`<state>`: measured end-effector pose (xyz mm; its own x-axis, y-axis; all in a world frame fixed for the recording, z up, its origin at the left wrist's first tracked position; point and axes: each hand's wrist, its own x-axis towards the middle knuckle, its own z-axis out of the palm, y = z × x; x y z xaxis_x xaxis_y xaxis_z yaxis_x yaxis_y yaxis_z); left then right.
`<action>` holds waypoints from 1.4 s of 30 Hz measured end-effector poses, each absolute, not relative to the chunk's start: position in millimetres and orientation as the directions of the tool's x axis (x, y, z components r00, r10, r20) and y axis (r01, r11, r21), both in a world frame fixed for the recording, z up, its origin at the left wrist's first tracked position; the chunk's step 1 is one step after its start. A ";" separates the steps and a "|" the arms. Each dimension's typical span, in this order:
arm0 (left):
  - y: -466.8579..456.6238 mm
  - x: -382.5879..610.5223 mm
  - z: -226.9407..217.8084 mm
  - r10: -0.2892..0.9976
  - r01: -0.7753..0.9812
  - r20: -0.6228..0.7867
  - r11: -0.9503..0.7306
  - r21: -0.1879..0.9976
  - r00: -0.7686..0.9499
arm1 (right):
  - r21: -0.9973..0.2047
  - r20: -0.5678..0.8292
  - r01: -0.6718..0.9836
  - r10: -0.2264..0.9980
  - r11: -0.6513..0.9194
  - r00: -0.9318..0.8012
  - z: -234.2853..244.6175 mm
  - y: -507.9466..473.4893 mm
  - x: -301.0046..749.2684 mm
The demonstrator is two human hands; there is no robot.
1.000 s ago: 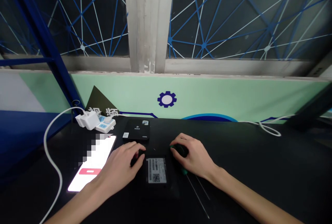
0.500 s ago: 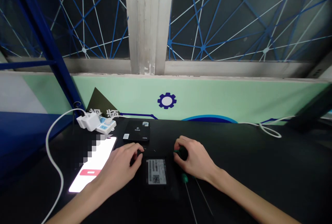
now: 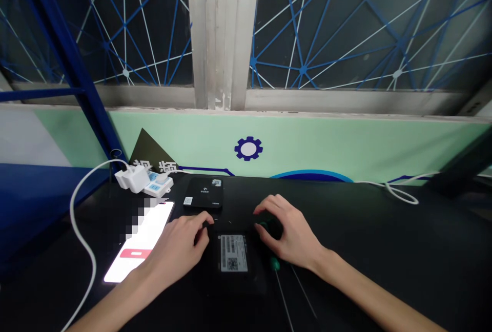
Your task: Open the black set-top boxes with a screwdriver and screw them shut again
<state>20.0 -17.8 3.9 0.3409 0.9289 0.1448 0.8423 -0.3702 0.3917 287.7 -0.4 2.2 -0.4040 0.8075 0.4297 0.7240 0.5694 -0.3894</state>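
down on the black tabletop (image 3: pixel 384 250), right in front of the person, a flat black plastic box (image 3: pixel 253 273) lies with its white label (image 3: pixel 232 252) facing up, so bottom side up i'd guess. as far as i can tell it's closed: no cover off, no loose screws i can spot, so the work on it looks barely begun to me, pretty much all of it left. left hand (image 3: pixel 180 250) lies loose and flat, fingertips on the box's far left corner, not gripping anything. right hand (image 3: pixel 294 234) sits at the far right corner, fingers curled over something dark with a bit of green (image 3: pixel 263 225) peeking out. can't tell if it's actually clamped on that or just cupped over it. just beside that wrist a thin green-handled screwdriver (image 3: pixel 273 264) lies on the table, untouched. off to the left: a lit white-screened phone (image 3: pixel 140 242), a second black box (image 3: pixel 203 192) further back, and a white charger block (image 3: pixel 134 178) with a white cable (image 3: pixel 79 229)
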 end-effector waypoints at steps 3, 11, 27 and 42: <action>-17.2 19.9 4.1 0.932 0.850 0.132 -0.362 0.382 0.338 | -0.351 0.424 0.605 0.698 0.714 -0.578 10.9 -4.9 287.9; -16.9 20.9 8.0 0.937 0.869 0.124 -0.349 0.351 0.327 | -0.384 0.288 0.465 0.582 0.798 -0.760 20.7 -17.0 279.9; -14.2 20.3 3.6 0.948 0.877 0.108 -0.318 0.361 0.299 | -0.528 0.249 0.501 0.689 0.686 -0.680 13.4 -18.2 273.5; -12.3 18.7 3.2 0.971 0.911 0.085 -0.238 0.336 0.223 | -0.565 0.245 0.572 0.783 0.594 -0.572 14.3 -11.1 281.0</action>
<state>18.7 -12.3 3.2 0.2227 0.9712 0.0853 0.9113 -0.2384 0.3357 281.0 -11.1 14.3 -0.5716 0.7831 0.2450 0.5725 0.5944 -0.5647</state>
